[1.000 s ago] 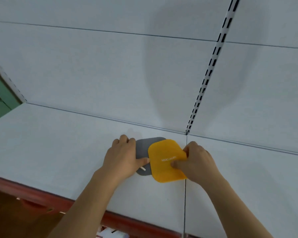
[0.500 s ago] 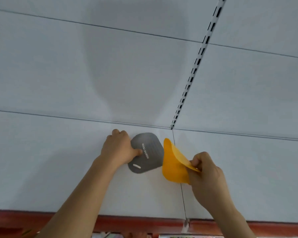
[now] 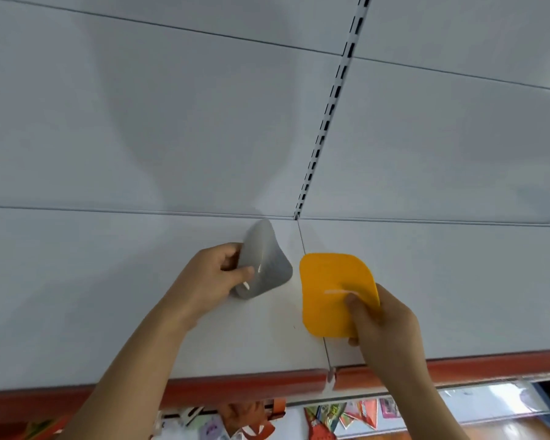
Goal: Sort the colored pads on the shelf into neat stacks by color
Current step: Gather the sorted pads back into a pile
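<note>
A grey pad [image 3: 267,265] is bent upward on the white shelf [image 3: 108,281], just left of the shelf seam. My left hand [image 3: 210,281] grips its left edge, thumb on top and fingers behind. A yellow pad [image 3: 334,290] lies nearly flat across the seam to the right of the grey one, a small gap between them. My right hand [image 3: 381,322] pinches its near right corner, thumb pressed on the top face.
A slotted upright rail [image 3: 327,122] runs up the white back panel above the seam. The shelf's red front lip [image 3: 235,384] crosses below my arms. Colourful packets [image 3: 331,414] hang under the shelf.
The yellow pad has gone from curled and lifted to nearly flat on the shelf, right of the grey one. The grey pad, flat before, is now bent up in my left hand.
</note>
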`<state>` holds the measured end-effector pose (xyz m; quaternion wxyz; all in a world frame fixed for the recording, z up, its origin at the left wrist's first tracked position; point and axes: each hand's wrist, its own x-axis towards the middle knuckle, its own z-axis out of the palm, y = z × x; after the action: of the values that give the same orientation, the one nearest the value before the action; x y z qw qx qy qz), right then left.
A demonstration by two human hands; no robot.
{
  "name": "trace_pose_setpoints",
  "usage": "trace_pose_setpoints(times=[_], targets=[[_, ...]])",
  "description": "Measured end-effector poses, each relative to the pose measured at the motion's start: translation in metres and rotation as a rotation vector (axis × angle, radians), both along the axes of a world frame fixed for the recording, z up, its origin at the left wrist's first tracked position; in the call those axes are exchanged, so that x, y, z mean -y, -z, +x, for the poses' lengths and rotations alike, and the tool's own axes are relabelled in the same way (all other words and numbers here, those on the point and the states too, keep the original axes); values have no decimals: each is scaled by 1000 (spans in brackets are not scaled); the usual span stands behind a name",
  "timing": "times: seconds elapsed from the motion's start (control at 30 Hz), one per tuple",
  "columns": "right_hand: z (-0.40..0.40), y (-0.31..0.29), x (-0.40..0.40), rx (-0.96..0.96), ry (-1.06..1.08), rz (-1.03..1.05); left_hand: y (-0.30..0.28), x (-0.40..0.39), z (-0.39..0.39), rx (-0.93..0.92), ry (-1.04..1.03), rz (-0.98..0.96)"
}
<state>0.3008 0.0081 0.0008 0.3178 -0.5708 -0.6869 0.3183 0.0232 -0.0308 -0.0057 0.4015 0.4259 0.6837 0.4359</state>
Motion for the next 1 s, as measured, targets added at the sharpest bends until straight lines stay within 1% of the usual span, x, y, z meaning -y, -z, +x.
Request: trace_pose_setpoints(times=[0.1, 0.17, 0.27, 0.4, 0.6, 0.8, 0.87, 1.0], targets=[[7, -6, 4, -83, 11, -12, 0, 0, 19, -66, -121, 81], [15, -8, 7, -114, 20, -9, -4, -3, 32, -52, -167, 143], [36, -13, 9, -154, 41, 3, -19, -8, 54, -45, -166, 211], [87, -23, 12, -202, 105, 51, -38, -21, 105, -126, -165, 264], [209, -34, 19, -270, 230, 79, -46, -36, 238, -97, 21, 207], [344, -17, 35, -326, 443, 28, -33, -59, 394, -110, 239, 182], [383, -17, 37, -341, 514, 28, -32, -69, 437, -88, 320, 168], [445, -14, 32, -366, 610, 49, -34, -96, 508, -104, 429, 175]])
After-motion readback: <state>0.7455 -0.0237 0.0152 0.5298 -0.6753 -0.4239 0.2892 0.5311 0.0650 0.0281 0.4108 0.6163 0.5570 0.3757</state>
